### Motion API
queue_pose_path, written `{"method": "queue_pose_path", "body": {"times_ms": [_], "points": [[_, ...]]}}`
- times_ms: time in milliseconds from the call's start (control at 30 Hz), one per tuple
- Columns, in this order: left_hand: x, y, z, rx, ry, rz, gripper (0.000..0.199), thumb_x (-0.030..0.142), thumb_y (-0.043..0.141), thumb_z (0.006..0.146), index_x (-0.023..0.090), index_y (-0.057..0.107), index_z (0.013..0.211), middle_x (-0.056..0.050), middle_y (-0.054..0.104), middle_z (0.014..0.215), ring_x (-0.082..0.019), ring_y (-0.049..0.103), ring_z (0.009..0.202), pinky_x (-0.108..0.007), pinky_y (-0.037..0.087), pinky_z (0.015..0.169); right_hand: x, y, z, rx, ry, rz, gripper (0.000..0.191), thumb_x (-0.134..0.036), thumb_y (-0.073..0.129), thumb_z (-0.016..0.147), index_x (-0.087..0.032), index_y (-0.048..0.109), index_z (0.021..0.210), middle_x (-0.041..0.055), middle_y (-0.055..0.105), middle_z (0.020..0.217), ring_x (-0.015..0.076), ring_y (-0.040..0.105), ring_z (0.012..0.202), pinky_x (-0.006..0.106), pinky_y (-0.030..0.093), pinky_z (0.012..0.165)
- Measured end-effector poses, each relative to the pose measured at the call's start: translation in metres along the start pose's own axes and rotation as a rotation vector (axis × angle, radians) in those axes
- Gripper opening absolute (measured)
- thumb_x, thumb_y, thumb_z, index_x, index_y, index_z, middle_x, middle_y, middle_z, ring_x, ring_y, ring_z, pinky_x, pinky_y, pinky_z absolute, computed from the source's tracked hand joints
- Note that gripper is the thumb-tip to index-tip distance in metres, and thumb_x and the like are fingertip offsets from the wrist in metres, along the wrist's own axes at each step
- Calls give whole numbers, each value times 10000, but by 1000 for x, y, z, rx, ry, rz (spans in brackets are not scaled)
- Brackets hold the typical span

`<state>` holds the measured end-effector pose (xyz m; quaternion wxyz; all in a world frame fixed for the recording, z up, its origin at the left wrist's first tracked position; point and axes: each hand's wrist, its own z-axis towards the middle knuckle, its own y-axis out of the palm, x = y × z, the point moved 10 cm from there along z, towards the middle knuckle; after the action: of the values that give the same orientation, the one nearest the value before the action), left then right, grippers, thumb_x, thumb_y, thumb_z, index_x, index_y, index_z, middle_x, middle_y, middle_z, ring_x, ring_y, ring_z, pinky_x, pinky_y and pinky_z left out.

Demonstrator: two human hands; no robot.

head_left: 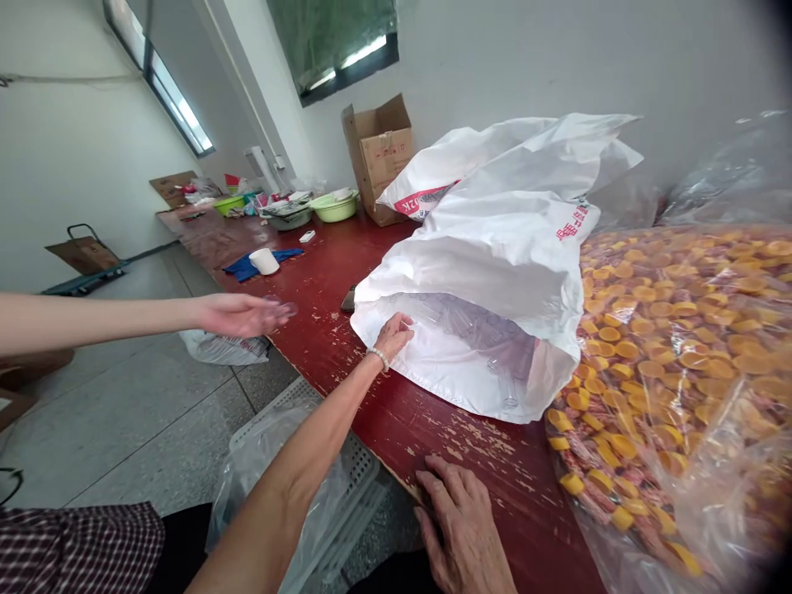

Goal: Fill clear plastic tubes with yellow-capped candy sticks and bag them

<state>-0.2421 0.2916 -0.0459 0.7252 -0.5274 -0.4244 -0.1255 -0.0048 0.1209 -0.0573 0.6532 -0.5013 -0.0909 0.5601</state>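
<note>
My left hand (394,337), with a beaded bracelet on its wrist, is at the lower left of the mouth of a big white woven sack (488,247). Its fingers are a little apart and nothing shows in them. Clear plastic tubes (507,384) lie inside the sack, to the right of that hand. My right hand (461,516) rests on the front edge of the red table (327,330), fingers spread and holding nothing. At the left, another person's hand (241,315) holds small clear pieces (278,309) over the table edge.
A bulging clear bag of yellow-capped pieces (668,355) fills the right side. Behind the sack is a cardboard box (384,161). Farther left are a green basin (335,206), a white roll (265,261) and a blue cloth (241,268). Below the table edge is a plastic crate (365,470).
</note>
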Motion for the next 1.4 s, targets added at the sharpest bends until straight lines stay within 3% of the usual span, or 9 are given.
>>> {"method": "queue_pose_path", "body": {"times_ms": [167, 400, 533, 733, 867, 1000, 1133, 1267, 1400], "points": [[14, 17, -32, -23, 66, -85, 212, 361, 477, 816, 184, 555, 903, 38, 493, 656, -98, 484, 611, -196, 394, 566, 4, -4, -1, 33, 62, 63, 341, -158, 539, 782, -233, 564, 1115, 74, 591, 1172, 260, 546, 998, 429, 476, 817], [40, 37, -70, -34, 170, -10, 117, 218, 577, 723, 196, 659, 803, 54, 459, 532, -96, 442, 524, -216, 375, 576, 5, -5, -1, 51, 69, 102, 333, -161, 536, 775, -244, 576, 1096, 57, 602, 1159, 255, 543, 969, 418, 472, 809], [31, 29, -79, 24, 163, 26, 147, 241, 542, 774, 178, 668, 815, 11, 579, 634, -108, 522, 578, -217, 418, 594, 5, -6, -1, 65, 61, 115, 327, -151, 529, 780, -239, 576, 1092, 56, 601, 1159, 248, 536, 978, 407, 463, 818], [8, -23, -44, 238, 87, 126, 202, 160, 511, 769, 144, 658, 908, -66, 654, 842, -156, 599, 741, -283, 480, 735, 5, -5, -1, 58, 55, 110, 351, -133, 543, 765, -238, 571, 1099, 59, 602, 1156, 244, 535, 973, 394, 459, 809], [17, -33, -9, 254, 112, 206, 223, 98, 512, 738, 160, 679, 872, -65, 657, 856, -173, 606, 764, -320, 471, 820, 7, -1, -2, 58, 70, 118, 371, -132, 558, 750, -243, 568, 1104, 51, 600, 1173, 250, 538, 985, 409, 458, 827], [34, -23, 20, 232, 157, 250, 269, 83, 485, 753, 151, 678, 927, -93, 655, 941, -206, 602, 873, -354, 447, 893, 8, 1, -4, 40, 62, 86, 387, -128, 562, 749, -242, 556, 1119, 55, 596, 1185, 252, 541, 1006, 417, 458, 853], [51, 7, 44, 129, 251, 255, 281, 137, 562, 744, 173, 665, 1003, -91, 636, 1082, -228, 536, 1070, -351, 378, 998, 5, 5, -4, -37, 23, 36, 425, -110, 562, 750, -222, 529, 1158, 74, 575, 1212, 248, 537, 1037, 409, 465, 873], [56, 37, 57, 8, 266, 232, 306, 90, 613, 673, 179, 686, 957, -86, 672, 963, -254, 548, 1024, -373, 378, 988, 4, 3, 0, -50, 20, 34, 419, -101, 559, 749, -203, 520, 1153, 92, 574, 1206, 251, 540, 1035, 418, 477, 863], [51, 32, 53, -1, 222, 152, 484, 78, 584, 683, 225, 628, 1142, -63, 656, 918, -242, 555, 978, -368, 394, 960, 4, 0, 2, -40, 35, 64, 403, -99, 553, 751, -206, 522, 1139, 101, 583, 1184, 255, 551, 1016, 432, 487, 849]]}}
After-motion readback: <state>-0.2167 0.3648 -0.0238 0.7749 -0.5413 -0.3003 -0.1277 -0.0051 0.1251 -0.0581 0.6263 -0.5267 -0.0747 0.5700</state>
